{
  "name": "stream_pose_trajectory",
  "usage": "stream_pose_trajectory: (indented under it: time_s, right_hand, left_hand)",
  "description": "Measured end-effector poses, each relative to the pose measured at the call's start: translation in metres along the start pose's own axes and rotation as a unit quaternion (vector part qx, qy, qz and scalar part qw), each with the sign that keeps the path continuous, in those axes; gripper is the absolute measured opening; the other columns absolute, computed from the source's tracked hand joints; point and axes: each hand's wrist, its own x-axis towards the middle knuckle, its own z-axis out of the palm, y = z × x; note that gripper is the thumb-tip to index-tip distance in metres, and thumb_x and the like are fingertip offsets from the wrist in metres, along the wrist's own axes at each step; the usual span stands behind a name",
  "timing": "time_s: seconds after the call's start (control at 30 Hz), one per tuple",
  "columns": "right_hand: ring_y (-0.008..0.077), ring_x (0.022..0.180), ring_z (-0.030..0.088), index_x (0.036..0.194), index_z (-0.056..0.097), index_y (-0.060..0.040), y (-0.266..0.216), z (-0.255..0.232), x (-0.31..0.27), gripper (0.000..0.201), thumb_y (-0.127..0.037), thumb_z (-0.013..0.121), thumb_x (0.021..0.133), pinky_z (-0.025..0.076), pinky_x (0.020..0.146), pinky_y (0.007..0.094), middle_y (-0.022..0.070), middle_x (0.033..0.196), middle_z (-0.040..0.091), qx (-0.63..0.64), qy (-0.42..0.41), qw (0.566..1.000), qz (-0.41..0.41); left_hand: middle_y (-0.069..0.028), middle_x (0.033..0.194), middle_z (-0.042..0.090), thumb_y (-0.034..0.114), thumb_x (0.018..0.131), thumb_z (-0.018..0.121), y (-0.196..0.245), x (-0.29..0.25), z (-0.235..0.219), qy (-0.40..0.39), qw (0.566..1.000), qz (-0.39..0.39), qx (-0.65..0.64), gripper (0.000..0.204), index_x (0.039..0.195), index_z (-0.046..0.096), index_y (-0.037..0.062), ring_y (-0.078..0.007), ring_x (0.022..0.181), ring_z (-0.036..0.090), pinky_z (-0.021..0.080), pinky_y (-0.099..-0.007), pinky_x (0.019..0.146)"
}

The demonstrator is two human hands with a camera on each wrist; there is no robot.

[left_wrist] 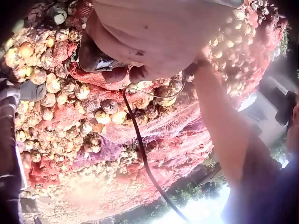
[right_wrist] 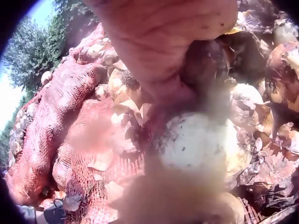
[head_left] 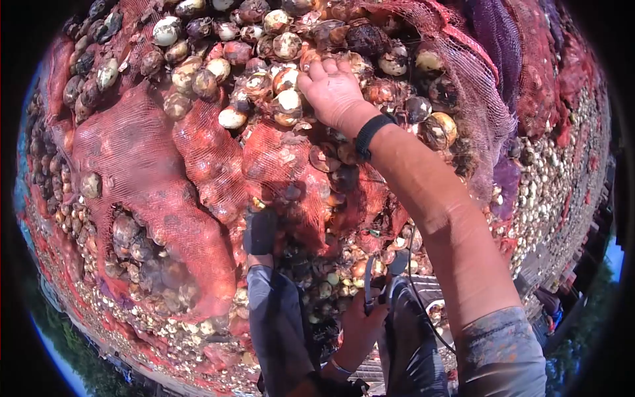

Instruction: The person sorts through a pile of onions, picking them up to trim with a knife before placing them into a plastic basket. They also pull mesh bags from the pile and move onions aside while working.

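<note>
In the head view my right hand (head_left: 334,92) reaches down into a heap of onions (head_left: 289,100), fingers bent over the ones under it. Its fingertips are hidden in the head view; in the right wrist view the hand (right_wrist: 168,42) is above a pale onion (right_wrist: 189,142), and I cannot tell whether the fingers grip it. Low between the legs, my left hand (head_left: 360,331) grips a dark-handled tool with a narrow grey blade (head_left: 368,281). The left wrist view shows that hand's (left_wrist: 140,37) fingers curled by a dark, partly silvery piece (left_wrist: 96,58).
Red mesh sacks (head_left: 139,145) full of onions lie to the left and in front; a purple mesh (head_left: 496,53) drapes at the right. Loose onions (head_left: 549,172) spread widely beyond. Dark shoes (head_left: 259,231) stand among sacks. A black cable (head_left: 423,304) hangs beside the right leg.
</note>
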Motion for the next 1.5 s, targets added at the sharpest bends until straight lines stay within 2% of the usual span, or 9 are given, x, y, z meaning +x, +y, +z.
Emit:
stream_pose_trajectory:
  time_s: [0.23, 0.43, 0.53, 0.9, 1.03, 1.1, 1.3, 1.4, 1.5]
  right_hand:
    - [0.0345, 0.104, 0.063, 0.135, 0.052, -0.0116, -0.017, -0.049, -0.081, 0.07, -0.023, 0.073, 0.07, 0.045, 0.099, 0.0457, 0.0176, 0.112, 0.061, 0.265, -0.08, 0.951, 0.136]
    - [0.0254, 0.108, 0.065, 0.131, 0.055, 0.0004, 0.024, -0.032, -0.159, 0.055, -0.01, 0.064, 0.078, 0.052, 0.101, 0.0429, 0.0146, 0.117, 0.066, 0.937, 0.016, 0.247, 0.245]
    - [0.0286, 0.109, 0.065, 0.135, 0.053, 0.0005, 0.027, -0.033, -0.178, 0.06, -0.013, 0.066, 0.077, 0.052, 0.101, 0.0481, 0.0157, 0.12, 0.066, 0.956, 0.038, 0.175, 0.233]
    - [0.0224, 0.102, 0.065, 0.132, 0.05, -0.003, 0.021, -0.091, -0.549, 0.065, -0.008, 0.063, 0.069, 0.05, 0.094, 0.0336, 0.01, 0.112, 0.067, 0.709, -0.059, 0.425, 0.56]
    - [0.0236, 0.11, 0.064, 0.135, 0.053, -0.0007, -0.012, -0.108, -0.695, 0.068, -0.014, 0.081, 0.074, 0.05, 0.097, 0.0376, 0.011, 0.118, 0.066, 0.468, -0.402, 0.519, 0.591]
    - [0.0325, 0.116, 0.062, 0.135, 0.056, -0.0021, -0.007, -0.091, -0.697, 0.072, -0.023, 0.083, 0.072, 0.049, 0.1, 0.0406, 0.0172, 0.126, 0.064, 0.261, -0.291, 0.762, 0.516]
    - [0.0323, 0.132, 0.051, 0.147, 0.039, 0.003, 0.082, -0.009, -0.323, 0.076, -0.024, 0.074, 0.085, 0.04, 0.11, 0.0387, 0.0228, 0.141, 0.052, 0.436, 0.118, 0.772, 0.447]
    - [0.0333, 0.129, 0.05, 0.142, 0.04, 0.0021, 0.064, 0.005, -0.188, 0.075, -0.024, 0.075, 0.081, 0.039, 0.109, 0.0391, 0.0214, 0.139, 0.05, 0.513, 0.307, 0.578, 0.555]
    - [0.0378, 0.132, 0.044, 0.141, 0.042, -0.0032, -0.004, 0.0, -0.169, 0.072, -0.021, 0.072, 0.079, 0.035, 0.112, 0.0427, 0.021, 0.143, 0.045, 0.372, 0.229, 0.771, 0.464]
  left_hand:
    - [-0.0078, 0.081, 0.066, -0.002, 0.084, 0.063, 0.006, 0.009, -0.012, 0.034, 0.961, 0.044, -0.27, 0.03, 0.114, 0.06, -0.0025, -0.0134, 0.065, 0.062, 0.051, -0.028, 0.058]
    - [-0.0098, 0.082, 0.066, -0.005, 0.081, 0.06, 0.012, 0.015, -0.005, 0.079, 0.961, 0.02, -0.265, 0.031, 0.112, 0.06, -0.0031, -0.015, 0.065, 0.063, 0.054, -0.0293, 0.06]
    - [-0.0091, 0.079, 0.065, -0.005, 0.081, 0.06, 0.01, 0.016, -0.002, 0.082, 0.962, 0.013, -0.259, 0.032, 0.112, 0.059, -0.0021, -0.0152, 0.062, 0.063, 0.054, -0.0292, 0.058]
    - [-0.0121, 0.082, 0.062, 0.001, 0.078, 0.062, 0.009, 0.014, 0.005, 0.045, 0.971, -0.058, -0.227, 0.037, 0.115, 0.055, 0.0021, -0.0199, 0.056, 0.06, 0.048, -0.0311, 0.05]
    - [-0.0107, 0.08, 0.064, 0.001, 0.078, 0.063, 0.005, 0.013, 0.008, 0.047, 0.974, -0.06, -0.212, 0.036, 0.114, 0.057, 0.0023, -0.0179, 0.054, 0.06, 0.048, -0.0295, 0.048]
    - [-0.0095, 0.078, 0.065, 0.001, 0.079, 0.063, 0.004, 0.015, 0.008, 0.053, 0.975, -0.056, -0.209, 0.036, 0.114, 0.06, 0.0022, -0.0161, 0.054, 0.06, 0.048, -0.0274, 0.048]
    - [-0.0099, 0.08, 0.064, -0.001, 0.076, 0.064, 0.001, 0.02, 0.0, 0.05, 0.971, -0.06, -0.225, 0.036, 0.112, 0.059, 0.0008, -0.0162, 0.057, 0.061, 0.05, -0.0285, 0.05]
    - [-0.0087, 0.076, 0.062, -0.003, 0.08, 0.061, -0.004, 0.024, 0.0, 0.08, 0.973, -0.025, -0.213, 0.03, 0.109, 0.059, 0.0015, -0.0182, 0.059, 0.061, 0.05, -0.0304, 0.051]
    - [-0.0092, 0.075, 0.061, -0.006, 0.08, 0.059, -0.013, 0.027, -0.009, 0.09, 0.961, -0.012, -0.26, 0.028, 0.107, 0.058, -0.0002, -0.0175, 0.059, 0.06, 0.052, -0.0299, 0.053]
